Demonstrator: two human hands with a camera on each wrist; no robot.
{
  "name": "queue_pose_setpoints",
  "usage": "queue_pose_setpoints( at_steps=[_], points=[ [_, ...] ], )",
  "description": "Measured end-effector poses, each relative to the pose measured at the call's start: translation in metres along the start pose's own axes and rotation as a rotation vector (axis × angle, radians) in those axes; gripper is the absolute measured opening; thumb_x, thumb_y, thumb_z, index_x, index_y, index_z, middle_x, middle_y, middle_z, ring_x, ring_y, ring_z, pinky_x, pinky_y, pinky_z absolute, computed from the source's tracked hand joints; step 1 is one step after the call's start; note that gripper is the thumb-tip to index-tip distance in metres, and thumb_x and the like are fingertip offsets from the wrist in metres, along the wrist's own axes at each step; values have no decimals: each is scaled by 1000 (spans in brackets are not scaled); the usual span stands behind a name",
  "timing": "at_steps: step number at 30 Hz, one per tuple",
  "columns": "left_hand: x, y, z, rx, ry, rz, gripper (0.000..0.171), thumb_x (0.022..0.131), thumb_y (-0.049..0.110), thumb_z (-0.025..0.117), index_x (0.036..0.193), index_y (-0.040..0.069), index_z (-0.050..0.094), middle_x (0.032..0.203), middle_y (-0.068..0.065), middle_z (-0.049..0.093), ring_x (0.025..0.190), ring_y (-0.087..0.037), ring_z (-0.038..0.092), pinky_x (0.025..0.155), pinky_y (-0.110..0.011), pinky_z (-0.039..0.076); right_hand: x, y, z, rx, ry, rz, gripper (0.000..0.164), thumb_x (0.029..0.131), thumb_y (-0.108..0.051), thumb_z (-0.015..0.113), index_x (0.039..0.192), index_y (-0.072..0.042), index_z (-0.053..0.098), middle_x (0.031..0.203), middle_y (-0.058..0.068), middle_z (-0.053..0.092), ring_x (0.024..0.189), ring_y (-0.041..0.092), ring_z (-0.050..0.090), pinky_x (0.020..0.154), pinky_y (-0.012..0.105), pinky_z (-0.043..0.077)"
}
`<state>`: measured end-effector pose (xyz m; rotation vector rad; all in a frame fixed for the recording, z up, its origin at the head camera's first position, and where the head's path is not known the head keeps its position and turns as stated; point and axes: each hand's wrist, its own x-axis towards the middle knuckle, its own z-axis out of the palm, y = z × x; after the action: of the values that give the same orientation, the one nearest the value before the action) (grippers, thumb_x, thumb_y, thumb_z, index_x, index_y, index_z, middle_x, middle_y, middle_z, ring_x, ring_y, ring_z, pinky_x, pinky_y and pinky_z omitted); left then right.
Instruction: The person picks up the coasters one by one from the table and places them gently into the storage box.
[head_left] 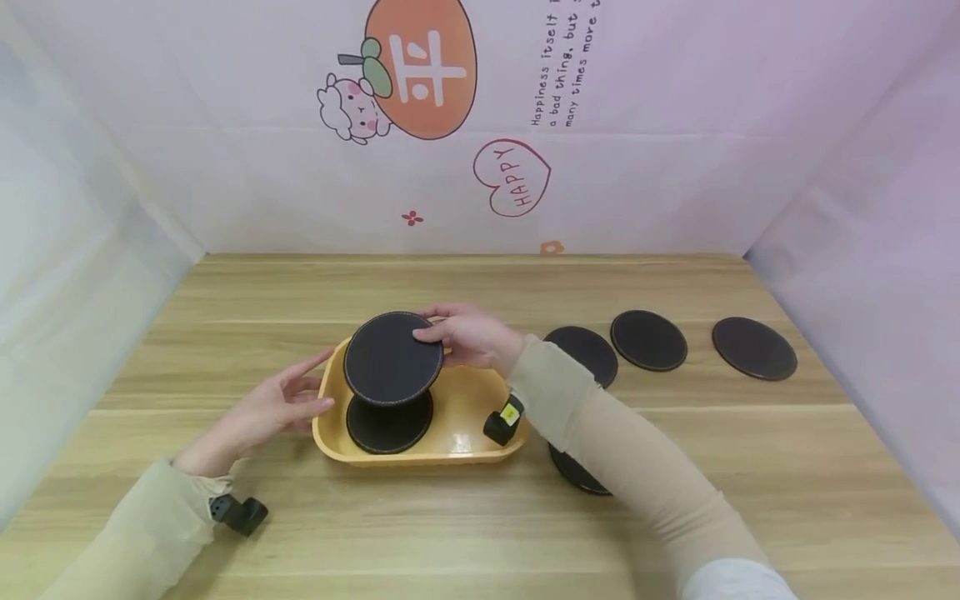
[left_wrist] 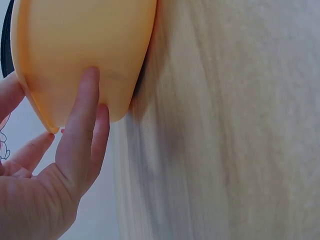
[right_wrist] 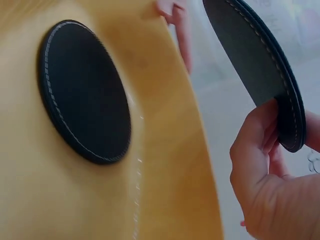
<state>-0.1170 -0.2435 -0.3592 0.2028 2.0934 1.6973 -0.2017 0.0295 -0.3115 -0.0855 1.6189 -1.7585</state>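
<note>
From the head view, I see the right hand (head_left: 476, 335) pinching a raised coaster (head_left: 393, 362) by its far right edge, thumb on top, fingers beneath. The coaster is held above the left part of a yellow tray (head_left: 471, 404), where a lower coaster (head_left: 390, 427) lies inside. The left hand (head_left: 273, 412) is at the tray's left end, its fingers loose rather than clenched. Three loose coasters (head_left: 648, 340) lie to the right on the bench (head_left: 360, 533), and a half-hidden coaster (head_left: 576, 472) shows from behind the right forearm. That low sleeve (head_left: 622, 462) could, I'd judge, brush it out of place, and the wrist camera (head_left: 501, 425) over the tray's right end might snag the rim.

The left wrist view shows fairly straight fingers against the tray's outer wall and fingertips at its rim. With nothing wrapped round it, I'd expect the tray to skid or turn if bumped while that touch is light.

In the right wrist view, the raised coaster is tilted and apart from the lower one, which lies flat. Being pinched at one edge only, it could swivel or slip, landing askew on the other or leaning against the wall.
</note>
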Motion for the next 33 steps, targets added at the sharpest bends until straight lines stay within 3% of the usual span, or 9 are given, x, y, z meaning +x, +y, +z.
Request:
queue_pose_setpoints(
  at_steps=[7, 9, 14, 17, 28, 33],
  points=[
    [-3, -6, 1, 22, 19, -17, 82, 91, 12, 62, 152, 7, 7, 136, -40, 35, 102, -17, 62, 81, -38, 57, 10, 17, 13, -93, 20, 111, 48, 92, 0, 55, 138, -5, 43, 125, 17, 57, 95, 21, 62, 80, 35, 55],
    [-3, -8, 1, 24, 21, -21, 82, 91, 13, 62, 153, 8, 8, 136, -40, 35, 103, -18, 61, 82, -38, 57, 13, 20, 15, -109, 14, 136, 46, 92, 0, 55, 137, -5, 44, 122, 15, 59, 96, 21, 62, 81, 37, 55],
    [1, -8, 0, 31, 22, -19, 81, 92, 11, 62, 153, 8, 9, 135, -39, 37, 100, -16, 62, 82, -38, 57, 20, 24, 12, -135, -20, 168, 36, 93, 0, 54, 129, -3, 49, 97, 7, 61, 80, 16, 61, 67, 29, 53],
    [4, -5, -1, 34, 17, -15, 80, 92, 10, 61, 152, 7, 9, 134, -39, 38, 99, -17, 63, 81, -38, 57, 24, 25, 8, -145, -39, 182, 35, 93, 1, 54, 128, -2, 50, 91, 5, 61, 75, 14, 61, 64, 27, 53],
    [5, -1, -1, 30, 24, -20, 80, 92, 9, 61, 153, 8, 9, 137, -39, 35, 100, -15, 62, 80, -37, 57, 38, 35, 12, -201, -92, 196, 38, 92, 1, 55, 129, -1, 49, 92, 6, 63, 74, 14, 63, 65, 25, 53],
    [5, -2, -3, 32, 17, -32, 80, 91, 11, 62, 153, 10, 10, 138, -37, 37, 102, -18, 62, 81, -38, 57, 41, 41, 17, -233, -85, 200, 35, 91, 2, 56, 126, 0, 52, 105, 13, 65, 83, 18, 65, 73, 29, 55]
  ],
)
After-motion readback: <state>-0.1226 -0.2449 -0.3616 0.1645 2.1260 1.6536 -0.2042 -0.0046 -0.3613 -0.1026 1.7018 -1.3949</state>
